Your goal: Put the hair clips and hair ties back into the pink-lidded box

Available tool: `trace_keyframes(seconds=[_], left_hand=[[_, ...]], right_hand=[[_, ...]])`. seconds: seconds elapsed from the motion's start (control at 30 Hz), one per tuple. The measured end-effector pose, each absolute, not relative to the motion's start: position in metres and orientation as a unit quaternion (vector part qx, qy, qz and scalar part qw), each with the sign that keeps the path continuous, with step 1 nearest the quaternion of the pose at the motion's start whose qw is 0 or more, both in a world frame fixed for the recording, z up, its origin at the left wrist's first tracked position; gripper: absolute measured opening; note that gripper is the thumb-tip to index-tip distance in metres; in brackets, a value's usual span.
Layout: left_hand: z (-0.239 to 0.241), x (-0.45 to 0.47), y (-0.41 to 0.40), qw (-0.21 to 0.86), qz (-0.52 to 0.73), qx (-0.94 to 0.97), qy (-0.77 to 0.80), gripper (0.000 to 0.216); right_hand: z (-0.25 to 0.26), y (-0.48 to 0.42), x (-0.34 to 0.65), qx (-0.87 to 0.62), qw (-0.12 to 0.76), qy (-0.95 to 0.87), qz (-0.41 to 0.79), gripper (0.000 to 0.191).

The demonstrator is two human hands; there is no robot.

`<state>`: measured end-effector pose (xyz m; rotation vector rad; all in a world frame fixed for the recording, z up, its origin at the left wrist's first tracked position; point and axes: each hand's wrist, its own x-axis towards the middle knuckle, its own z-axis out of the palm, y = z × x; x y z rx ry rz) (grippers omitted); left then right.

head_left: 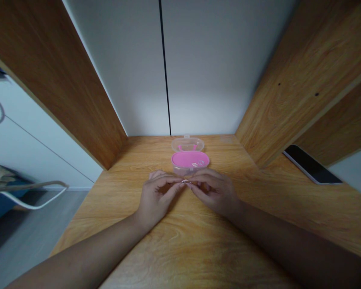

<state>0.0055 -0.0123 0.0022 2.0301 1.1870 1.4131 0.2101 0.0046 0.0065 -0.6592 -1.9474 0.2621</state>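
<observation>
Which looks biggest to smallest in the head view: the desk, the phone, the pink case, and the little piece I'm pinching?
1. wooden desk, by far the largest.
2. phone and pink case: too alike to rank.
3. small piece, clearly the smallest.

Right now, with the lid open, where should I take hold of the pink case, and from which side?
I'd take the pink case by its two rounded ends, from above. The clear lid is open along the back, and the left hand and right hand pinch a small pale piece in front, so both long sides are blocked. Keep it level: loose bits lie inside.
</observation>
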Motion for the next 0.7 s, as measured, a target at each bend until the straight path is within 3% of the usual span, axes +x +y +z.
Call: trace_keyframes(seconds=[0.7], left_hand=[[0.0058, 0.0086, -0.0131, 0.220, 0.486, 0.745, 0.401, 0.005]], right_hand=[[0.0067, 0.0072, 0.2101, -0.269, 0.489, -0.824, 0.096, 0.015]])
